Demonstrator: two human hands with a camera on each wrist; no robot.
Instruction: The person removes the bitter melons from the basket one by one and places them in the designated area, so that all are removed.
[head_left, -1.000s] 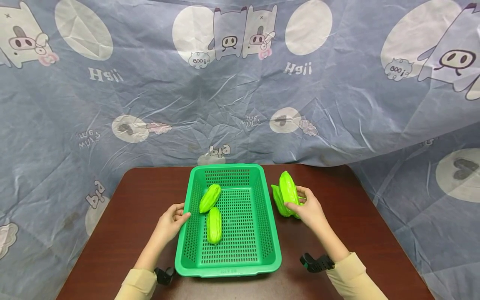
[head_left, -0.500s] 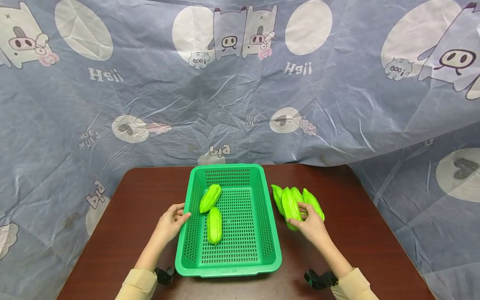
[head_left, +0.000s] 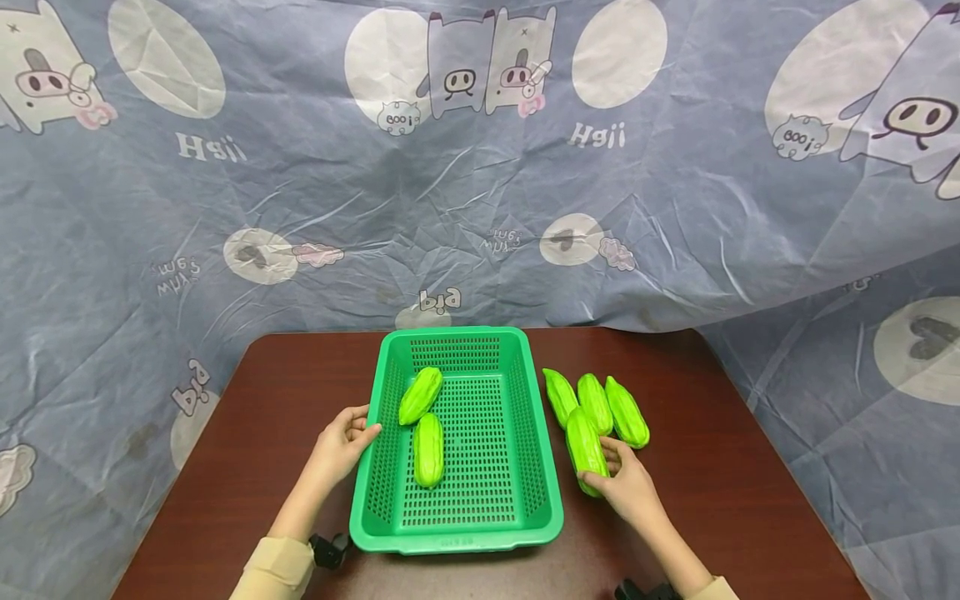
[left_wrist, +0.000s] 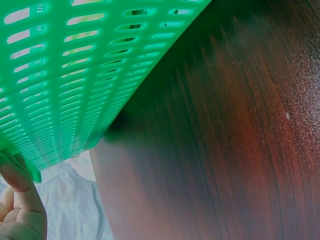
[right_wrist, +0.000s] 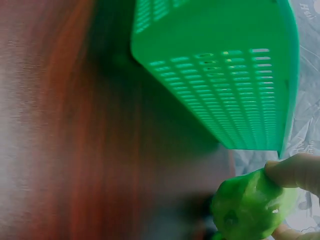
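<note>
A green plastic basket (head_left: 457, 546) with slotted sides stands mid-table. Over its left rim my left hand (head_left: 341, 446) hooks thumb and fingers, gripping it; the left wrist view shows the fingers (left_wrist: 20, 175) at the rim. Inside lie two ridged green bitter melons, one (head_left: 421, 396) behind the other (head_left: 428, 451). To the right of the basket, my right hand (head_left: 628, 483) holds another bitter melon (head_left: 586, 446) between thumb and fingers. Its blunt end (right_wrist: 245, 210) shows in the right wrist view. Behind it lie three more bitter melons (head_left: 560, 396) (head_left: 595, 402) (head_left: 627, 412).
The dark reddish-brown wooden table (head_left: 300, 375) carries everything. A grey-blue cartoon-print cloth (head_left: 465, 208) hangs behind its far edge and along the sides. A black wrist camera (head_left: 330, 551) sits below my left hand.
My right hand has drawn the held bitter melon down and toward me, off the others, so three now show apart behind it. The left hand and the basket stay put.
</note>
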